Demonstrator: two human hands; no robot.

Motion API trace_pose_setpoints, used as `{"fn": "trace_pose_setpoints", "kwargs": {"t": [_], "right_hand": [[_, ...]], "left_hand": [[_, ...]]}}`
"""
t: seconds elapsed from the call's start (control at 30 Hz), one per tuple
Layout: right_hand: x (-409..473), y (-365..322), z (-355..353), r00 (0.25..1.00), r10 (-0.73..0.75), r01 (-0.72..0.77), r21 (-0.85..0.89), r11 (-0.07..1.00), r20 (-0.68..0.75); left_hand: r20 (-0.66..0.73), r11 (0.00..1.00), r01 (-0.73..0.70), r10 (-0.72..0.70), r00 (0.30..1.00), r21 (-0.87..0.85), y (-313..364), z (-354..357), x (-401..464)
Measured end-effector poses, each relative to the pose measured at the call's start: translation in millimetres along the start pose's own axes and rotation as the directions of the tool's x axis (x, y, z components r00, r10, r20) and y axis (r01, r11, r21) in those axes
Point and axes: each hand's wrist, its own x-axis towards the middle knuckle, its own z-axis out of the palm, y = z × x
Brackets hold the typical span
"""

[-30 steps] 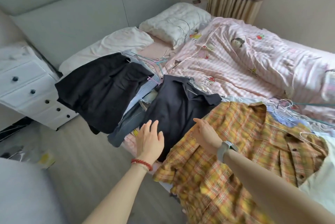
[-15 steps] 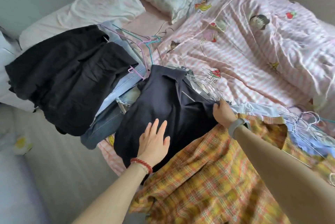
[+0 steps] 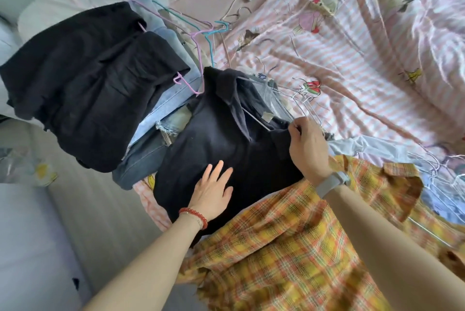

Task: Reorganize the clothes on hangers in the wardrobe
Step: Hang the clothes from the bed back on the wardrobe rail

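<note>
Clothes on hangers lie in piles across the near edge of a bed (image 3: 352,64) covered by a pink striped cartoon sheet. The left hand (image 3: 212,193), with a red bead bracelet (image 3: 193,216) at the wrist, rests flat with its fingers spread on the lower part of a dark navy collared shirt (image 3: 221,134); its grip is released, pressing rather than grasping. The right hand (image 3: 308,149), a grey watch band (image 3: 332,183) on its wrist, is clenched at the shirt's right shoulder, the fingers curled around what looks like a metal wire hanger (image 3: 304,99), though motion blur makes it hard to tell hanger from fabric edge.

Left of the navy shirt sits a pile topped by 2 black garments (image 3: 83,79), with light and dark denim (image 3: 161,109) beneath and pink, purple and teal hangers (image 3: 201,34) poking out toward the pillows. Right of it, a yellow plaid shirt (image 3: 289,247) spreads under the right forearm, overlapping the navy shirt's hem. More wire hangers and pale blue fabric (image 3: 364,147) lie beyond the plaid collar.
</note>
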Motion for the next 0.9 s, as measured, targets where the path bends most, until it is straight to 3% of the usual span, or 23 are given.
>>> {"fn": "trace_pose_setpoints", "kwargs": {"t": [0.03, 0.1, 0.17, 0.23, 0.3, 0.47, 0.6, 0.67, 0.77, 0.9], "right_hand": [[-5, -7, -2, 0.997, -0.070, 0.069, -0.020, 0.997, -0.025], [-15, -20, -7, 0.977, -0.204, 0.203, -0.026, 0.979, -0.055], [-26, -34, -13, 0.935, -0.351, 0.351, -0.007, 0.936, -0.058], [-35, -47, -19, 0.860, -0.510, 0.511, 0.023, 0.860, -0.031], [-45, -59, -20, 0.769, -0.639, 0.638, 0.043, 0.769, 0.013], [-67, -79, -15, 0.670, -0.719, 0.719, 0.077, 0.690, 0.185], [-103, -94, 1, 0.568, -0.708, 0.726, 0.149, 0.671, 0.420], [-135, -107, 17, 0.494, -0.692, 0.734, 0.174, 0.657, 0.526], [-188, -131, 35, 0.377, -0.678, 0.769, 0.195, 0.609, 0.631], [-267, -158, 52, 0.074, -0.691, 0.878, 0.281, 0.387, 0.719]], "left_hand": [[-0.148, 0.997, -0.011, -0.001, 0.989, -0.082, 5, -8, -6], [-0.471, 0.981, -0.072, -0.020, 0.882, -0.178, 11, -31, -22], [-0.692, 0.993, -0.088, 0.010, 0.721, -0.078, 8, -57, -39], [-0.776, 0.999, 0.013, 0.030, 0.631, 0.050, -1, -82, -57], [-0.783, 0.987, 0.104, 0.034, 0.621, 0.125, -10, -100, -77], [-0.621, 0.998, -0.057, 0.049, 0.782, 0.006, -32, -89, -148], [-0.501, 0.956, 0.066, -0.209, 0.840, -0.287, -53, -43, -215], [-0.463, 0.896, 0.149, -0.352, 0.814, -0.419, -68, -20, -259], [-0.475, 0.801, 0.193, -0.508, 0.718, -0.566, -95, 10, -331], [-0.542, 0.753, 0.215, -0.612, 0.575, -0.622, -129, 45, -434]]}}
